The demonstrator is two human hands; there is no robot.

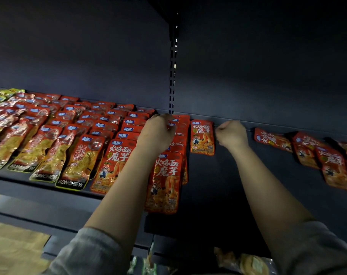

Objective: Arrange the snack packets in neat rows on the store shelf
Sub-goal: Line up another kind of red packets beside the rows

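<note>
Red snack packets (117, 163) lie in overlapping rows across the left half of the dark shelf (218, 187). My left hand (158, 132) reaches to the back of the rightmost row (165, 183), its fingers curled on the top of a rear red packet (180, 121). A single red packet (202, 136) lies flat at the back just right of that row. Just to the right of that single packet, my right hand (231, 133) is curled into a fist with nothing visible in it. Both forearms stretch over the shelf from grey sleeves.
A loose, untidy heap of red packets (327, 161) lies at the right end of the shelf. Green packets (2, 94) sit at the far left. A slotted upright (172, 76) divides the back panel. More packets (248, 262) show on a lower level.
</note>
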